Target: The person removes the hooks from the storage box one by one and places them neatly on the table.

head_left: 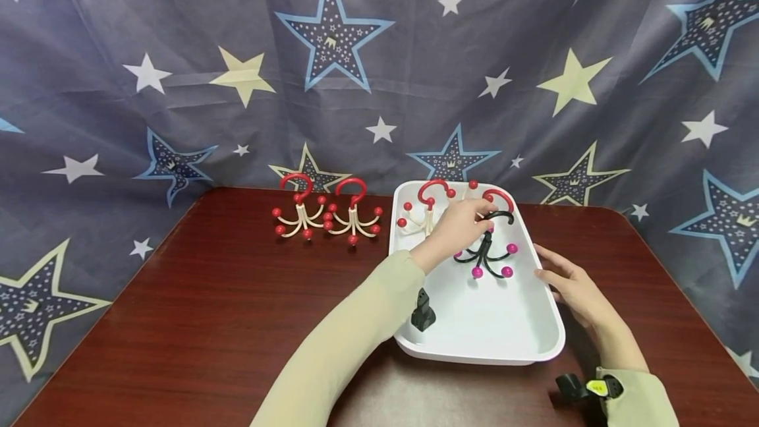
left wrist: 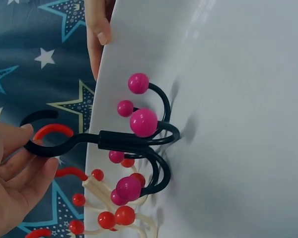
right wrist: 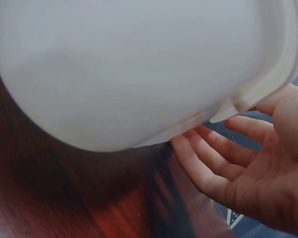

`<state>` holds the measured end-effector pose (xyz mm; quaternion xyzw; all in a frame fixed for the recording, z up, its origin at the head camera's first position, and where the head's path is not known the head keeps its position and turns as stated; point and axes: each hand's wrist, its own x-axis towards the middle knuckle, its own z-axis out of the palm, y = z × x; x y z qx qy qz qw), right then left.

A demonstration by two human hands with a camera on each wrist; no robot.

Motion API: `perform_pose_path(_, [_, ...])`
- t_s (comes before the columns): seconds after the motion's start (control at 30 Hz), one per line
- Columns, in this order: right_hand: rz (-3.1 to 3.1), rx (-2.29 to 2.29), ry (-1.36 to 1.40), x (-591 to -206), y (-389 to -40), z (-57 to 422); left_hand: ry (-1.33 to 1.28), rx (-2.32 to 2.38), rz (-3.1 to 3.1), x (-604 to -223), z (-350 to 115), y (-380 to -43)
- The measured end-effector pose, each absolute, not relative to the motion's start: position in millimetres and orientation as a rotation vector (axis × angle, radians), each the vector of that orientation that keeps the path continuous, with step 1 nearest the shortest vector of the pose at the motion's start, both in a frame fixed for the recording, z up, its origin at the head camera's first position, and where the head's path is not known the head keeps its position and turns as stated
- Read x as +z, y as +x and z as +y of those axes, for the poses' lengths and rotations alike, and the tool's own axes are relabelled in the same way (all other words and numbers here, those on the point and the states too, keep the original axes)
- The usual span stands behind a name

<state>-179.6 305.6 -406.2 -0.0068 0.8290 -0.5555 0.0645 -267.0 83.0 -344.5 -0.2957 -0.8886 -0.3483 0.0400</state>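
By its curved top, my left hand [head_left: 456, 224] pinches a black multi-arm hook hanger [head_left: 486, 249] with magenta ball tips. The hanger [left wrist: 124, 140] stands upright within the white tray [head_left: 474, 341]; whether its arms touch the floor of the tray I cannot tell. At the tray's right side, my right hand [head_left: 572, 287] touches the outer wall with extended fingers [right wrist: 196, 166]. Behind the black hanger, a cream hanger with a red hook [head_left: 498, 195] is partly hidden by my left hand. Another cream-and-red hanger [head_left: 429, 216] is at the tray's back left.
Two more cream-and-red hangers [head_left: 301, 216] [head_left: 353, 216] stand on the dark red table [head_left: 207, 321], left of the tray. A star-patterned cloth [head_left: 379, 104] hangs along the table's back edge. Black camera units are on both wrists.
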Motion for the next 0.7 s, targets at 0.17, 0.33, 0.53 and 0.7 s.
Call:
perform_pose_path(0.17, [2.502, -1.674, -0.013, -406.1, -180.1, 306.0, -0.858, -1.121, -2.720, -346.2, 84.8, -265.6])
perform_pose_path(0.33, [2.504, -1.680, -0.017, -406.6, -180.0, 306.5, -0.820, -1.141, -2.702, -346.8, 84.7, -264.0])
perform_pose_path(0.53, [2.480, -1.718, -0.056, -408.1, -180.0, 305.9, -0.820, -1.139, -2.678, -342.1, 80.5, -262.1])
perform_pose_path(0.7, [2.466, -1.745, -0.069, -409.0, -179.6, 305.4, -0.811, -1.168, -2.631, -332.4, 71.9, -259.8])
